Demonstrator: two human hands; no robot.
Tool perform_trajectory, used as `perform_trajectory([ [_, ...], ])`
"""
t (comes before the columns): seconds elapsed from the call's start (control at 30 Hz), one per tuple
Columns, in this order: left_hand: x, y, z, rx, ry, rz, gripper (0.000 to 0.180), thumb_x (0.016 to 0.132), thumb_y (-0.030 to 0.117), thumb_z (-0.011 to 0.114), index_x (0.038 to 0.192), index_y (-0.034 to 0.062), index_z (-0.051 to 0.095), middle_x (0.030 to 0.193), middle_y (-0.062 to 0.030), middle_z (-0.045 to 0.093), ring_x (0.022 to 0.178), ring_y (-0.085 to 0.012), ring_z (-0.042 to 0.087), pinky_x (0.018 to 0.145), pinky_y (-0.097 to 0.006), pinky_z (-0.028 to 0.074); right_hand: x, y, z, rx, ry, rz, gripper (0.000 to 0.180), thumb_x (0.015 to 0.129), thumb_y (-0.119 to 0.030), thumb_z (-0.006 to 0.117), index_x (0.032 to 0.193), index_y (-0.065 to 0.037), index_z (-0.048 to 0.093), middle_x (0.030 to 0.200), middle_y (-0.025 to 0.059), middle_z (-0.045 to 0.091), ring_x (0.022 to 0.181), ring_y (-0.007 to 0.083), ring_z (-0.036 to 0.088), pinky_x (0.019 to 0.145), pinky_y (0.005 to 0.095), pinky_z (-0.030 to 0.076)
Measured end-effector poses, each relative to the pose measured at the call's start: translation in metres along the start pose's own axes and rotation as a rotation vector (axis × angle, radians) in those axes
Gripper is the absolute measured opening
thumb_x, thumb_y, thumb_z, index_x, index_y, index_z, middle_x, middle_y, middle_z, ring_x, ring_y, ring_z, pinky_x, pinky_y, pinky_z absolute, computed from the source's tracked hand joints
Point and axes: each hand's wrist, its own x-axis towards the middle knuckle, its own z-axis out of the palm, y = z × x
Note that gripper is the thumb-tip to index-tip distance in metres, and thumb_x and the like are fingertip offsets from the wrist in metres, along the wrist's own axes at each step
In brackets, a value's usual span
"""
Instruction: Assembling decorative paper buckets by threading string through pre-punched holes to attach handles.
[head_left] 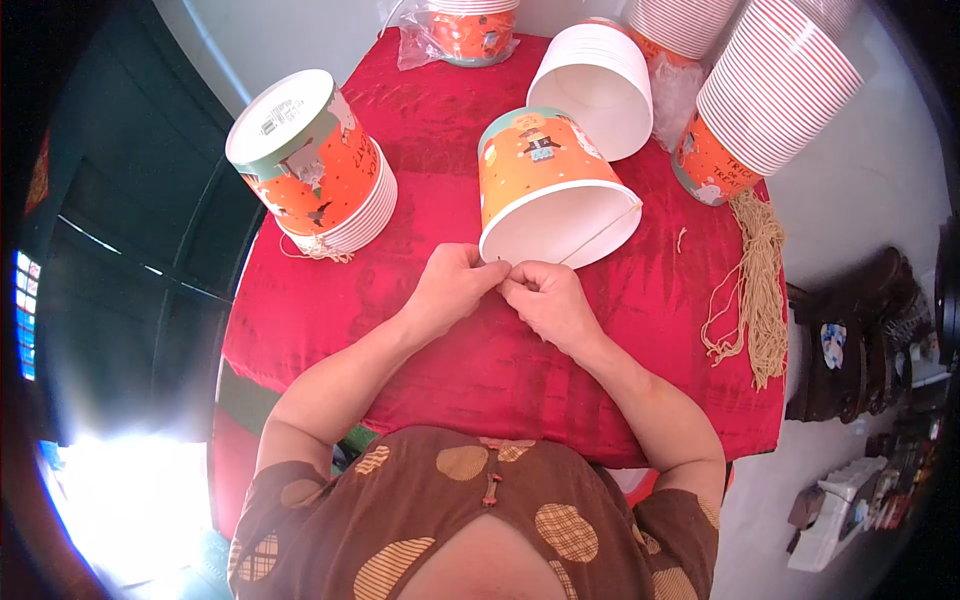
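An orange paper bucket (535, 150) with a white inside lies on its side, its mouth turned toward me. A thin tan string (606, 232) runs from the right side of its rim across the mouth to my fingers. At the rim's near left part, my left hand (452, 288) is closed in a pinch. My right hand (552, 305) pinches right beside it, the fingertips of both hands meeting on the string's end. The exact spot between the fingertips is hidden.
A red cloth (420, 370) covers the table. An upside-down bucket stack (315, 165) stands at left, a white-mouthed bucket (592, 90) lies behind, and a tall stack (770, 90) leans at right. A bundle of tan strings (762, 290) hangs near the right edge.
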Motion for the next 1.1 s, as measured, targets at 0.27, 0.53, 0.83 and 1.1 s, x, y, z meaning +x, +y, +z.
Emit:
perform_trajectory([
  [0.27, 0.006, -0.003, 0.000, 0.012, 0.049, 0.013, 0.013, 0.085, 0.011, 0.062, 0.082, -0.0013, 0.065, 0.057, 0.0017, 0.052, 0.042, -0.0049, 0.041, 0.038, -0.022, 0.028, -0.001, -0.008, -0.005, 0.114, -0.073, 0.137, 0.010, 0.086, -0.008, 0.056, 0.080, -0.001, 0.059, 0.063, 0.0042, 0.059, 0.040, 0.0052, 0.044, 0.034, 0.0213, 0.033],
  [0.53, 0.005, -0.001, 0.000, 0.007, 0.094, 0.052, 0.024, 0.083, 0.019, 0.063, 0.072, -0.0023, 0.063, 0.054, 0.0001, 0.052, 0.043, -0.0061, 0.045, 0.037, -0.025, 0.031, -0.002, -0.012, -0.010, 0.220, -0.133, 0.203, 0.010, 0.087, -0.008, 0.056, 0.081, -0.001, 0.061, 0.064, 0.0059, 0.061, 0.037, 0.0042, 0.039, 0.032, 0.0208, 0.028],
  [0.83, -0.003, 0.002, -0.002, -0.305, -0.086, -0.129, 0.018, 0.088, 0.016, 0.063, 0.074, 0.0039, 0.060, 0.057, -0.0002, 0.053, 0.037, -0.0068, 0.043, 0.030, -0.020, 0.026, -0.002, -0.010, -0.015, 0.303, -0.167, 0.238, 0.022, 0.093, -0.017, 0.053, 0.088, 0.001, 0.064, 0.066, 0.0079, 0.062, 0.036, 0.0056, 0.041, 0.032, 0.0204, 0.029],
  [1.1, -0.005, 0.002, -0.003, -0.335, -0.050, -0.134, 0.018, 0.088, 0.015, 0.064, 0.073, 0.0051, 0.059, 0.057, -0.0006, 0.054, 0.038, -0.0071, 0.044, 0.030, -0.020, 0.027, -0.007, -0.014, -0.011, 0.148, -0.069, 0.170, 0.019, 0.093, -0.015, 0.051, 0.093, 0.000, 0.061, 0.070, 0.0087, 0.064, 0.042, 0.0058, 0.048, 0.037, 0.0192, 0.036],
])
